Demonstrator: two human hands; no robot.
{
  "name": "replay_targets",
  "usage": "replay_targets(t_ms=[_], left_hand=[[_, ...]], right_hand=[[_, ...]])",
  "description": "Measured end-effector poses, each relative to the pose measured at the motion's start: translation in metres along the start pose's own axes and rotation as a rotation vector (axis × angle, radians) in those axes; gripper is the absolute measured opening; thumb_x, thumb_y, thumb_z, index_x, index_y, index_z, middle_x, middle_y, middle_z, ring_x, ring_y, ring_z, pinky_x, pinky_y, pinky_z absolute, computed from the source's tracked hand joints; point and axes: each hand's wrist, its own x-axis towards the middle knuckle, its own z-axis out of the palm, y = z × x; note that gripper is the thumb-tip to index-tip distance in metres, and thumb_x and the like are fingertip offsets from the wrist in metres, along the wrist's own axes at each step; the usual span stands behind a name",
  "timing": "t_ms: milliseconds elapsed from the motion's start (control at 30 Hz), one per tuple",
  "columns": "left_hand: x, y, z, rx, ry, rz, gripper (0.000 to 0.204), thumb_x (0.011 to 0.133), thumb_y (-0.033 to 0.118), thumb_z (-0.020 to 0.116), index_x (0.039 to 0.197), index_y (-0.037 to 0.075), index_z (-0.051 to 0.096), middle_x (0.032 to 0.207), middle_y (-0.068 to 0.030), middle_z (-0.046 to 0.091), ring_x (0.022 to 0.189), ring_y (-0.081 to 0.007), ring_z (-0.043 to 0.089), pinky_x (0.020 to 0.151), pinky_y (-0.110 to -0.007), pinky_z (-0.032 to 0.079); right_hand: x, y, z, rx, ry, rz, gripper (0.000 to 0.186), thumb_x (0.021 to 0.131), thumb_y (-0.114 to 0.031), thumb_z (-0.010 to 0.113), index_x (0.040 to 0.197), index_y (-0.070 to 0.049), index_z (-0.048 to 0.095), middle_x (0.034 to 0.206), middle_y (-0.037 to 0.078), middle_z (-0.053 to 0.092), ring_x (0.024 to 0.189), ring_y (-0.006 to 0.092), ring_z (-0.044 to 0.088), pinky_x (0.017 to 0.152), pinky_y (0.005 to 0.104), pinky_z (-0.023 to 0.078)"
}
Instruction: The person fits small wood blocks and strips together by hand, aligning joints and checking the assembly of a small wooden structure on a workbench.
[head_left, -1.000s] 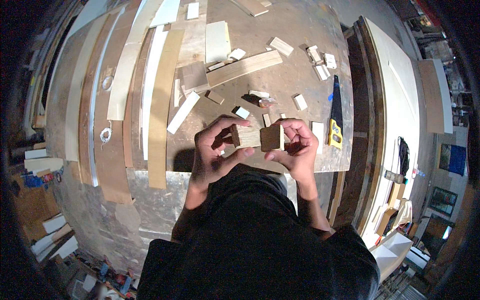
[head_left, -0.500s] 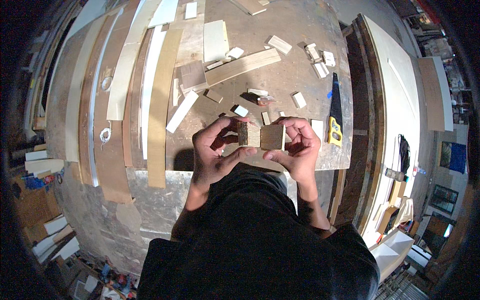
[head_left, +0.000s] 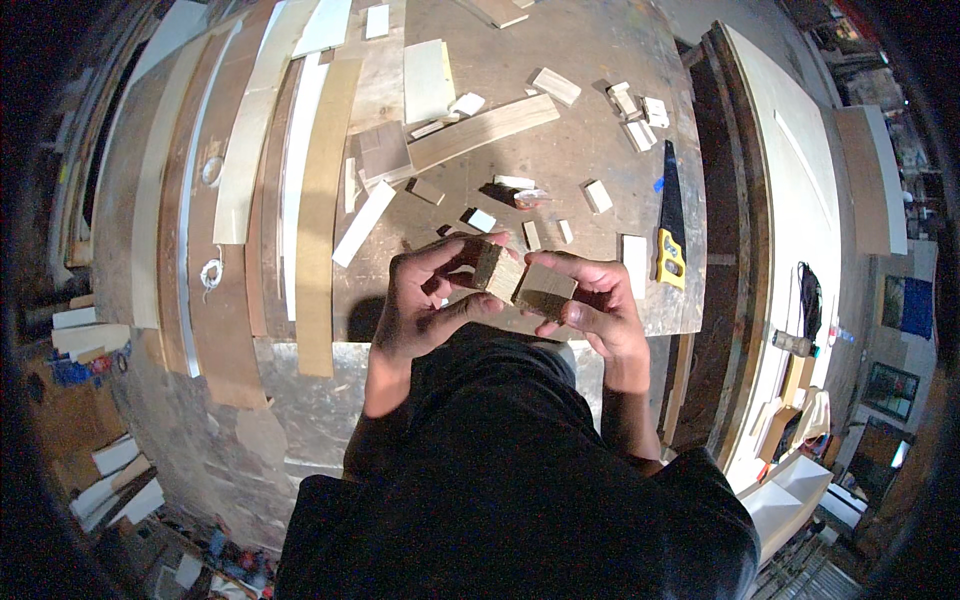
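Note:
Between the fingers and thumb of my left hand (head_left: 430,298) is a small wooden block (head_left: 497,274), its rough edge turned up. My right hand (head_left: 600,305) grips a second wooden block (head_left: 546,292), whose broad face lies in shade. The two blocks meet or nearly meet at a slant, over the near edge of the workbench (head_left: 600,140). Just beyond my hands lie several small wood offcuts (head_left: 480,219). A handsaw (head_left: 670,225) with a yellow handle rests to the right of my right hand.
Long wooden strips (head_left: 325,200) run along the bench's left side. A plank (head_left: 485,133) and more small blocks (head_left: 556,87) lie farther back. Across a gap on the right stands a second table (head_left: 780,180) with a pale board top.
Both blocks have been tilted in my hands, the right one turning clockwise. My right thumb has moved up onto its block's face, and my right hand sits slightly lower.

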Motion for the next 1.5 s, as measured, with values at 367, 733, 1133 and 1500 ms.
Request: replay_targets(t_ms=[367, 733, 1133, 1500], left_hand=[[0.004, 0.000, 0.002, 0.076, -0.016, 0.074, 0.058, 0.084, 0.011, 0.082, 0.133, -0.007, 0.058, 0.121, -0.0118, 0.066, 0.107, -0.0152, 0.065, 0.092, -0.031, 0.057], [0.003, 0.011, 0.009, 0.238, 0.057, -0.059, 0.064, 0.081, 0.018, 0.087, 0.131, -0.010, 0.058, 0.116, -0.0097, 0.067, 0.105, -0.0155, 0.065, 0.094, -0.032, 0.053], [0.001, 0.005, 0.013, 0.089, 0.096, -0.033, 0.053, 0.081, 0.014, 0.087, 0.122, -0.009, 0.062, 0.114, -0.0101, 0.067, 0.106, -0.0181, 0.066, 0.093, -0.033, 0.055], [0.000, 0.002, 0.023, 0.095, 0.229, -0.006, 0.037, 0.085, 0.006, 0.080, 0.115, -0.010, 0.065, 0.105, -0.0133, 0.071, 0.095, -0.0169, 0.069, 0.085, -0.032, 0.059]], right_hand=[[0.000, -0.006, 0.003, -0.029, 0.006, 0.055, 0.046, 0.092, -0.005, 0.067, 0.135, 0.008, 0.057, 0.125, 0.019, 0.066, 0.097, 0.0283, 0.073, 0.076, 0.0369, 0.065], [0.001, -0.007, 0.001, -0.002, -0.037, 0.151, 0.046, 0.098, -0.012, 0.063, 0.139, 0.009, 0.052, 0.121, 0.021, 0.067, 0.100, 0.0307, 0.072, 0.078, 0.0384, 0.065], [0.003, 0.011, -0.004, 0.233, -0.013, 0.110, 0.038, 0.105, -0.019, 0.052, 0.128, 0.011, 0.056, 0.113, 0.025, 0.068, 0.096, 0.0342, 0.073, 0.075, 0.0434, 0.066], [0.002, 0.020, 0.005, -0.035, 0.107, 0.089, 0.043, 0.109, -0.031, 0.043, 0.124, 0.007, 0.057, 0.107, 0.021, 0.070, 0.088, 0.0288, 0.075, 0.071, 0.0360, 0.065]])
